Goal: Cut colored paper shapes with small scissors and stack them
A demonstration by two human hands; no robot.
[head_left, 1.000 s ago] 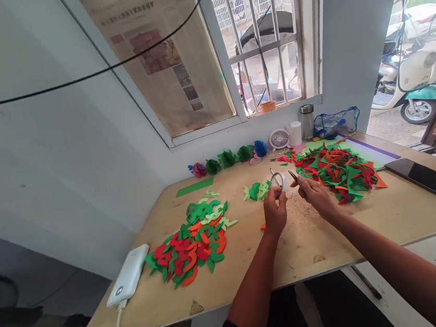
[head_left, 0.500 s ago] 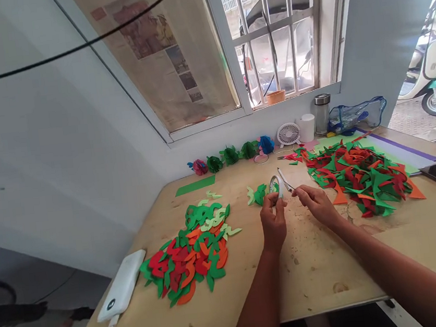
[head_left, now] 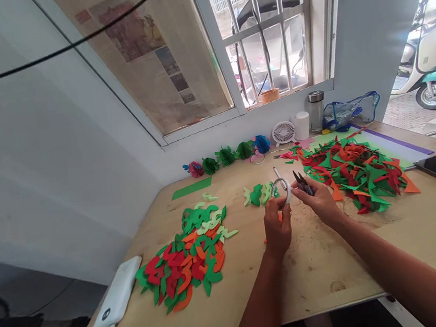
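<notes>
The fingers [head_left: 281, 208] of the left hand [head_left: 277, 228] are clenched around the white looped handle [head_left: 285, 187] of small snips, while the fingers [head_left: 300, 192] of the right hand [head_left: 320, 204] pinch their dark blades [head_left: 302, 182]; no paper shows between them. Just beyond lies a cluster of green paper cutouts [head_left: 259, 194]. A heap of red and green scraps [head_left: 355, 174] sits toward the bench's [head_left: 322, 283] far right corner, and curved paper shapes [head_left: 182, 264] lie toward its left edge. The step in hand appears to be readying the snips for cutting, and the next move calls for a steady grip on the handle.
</notes>
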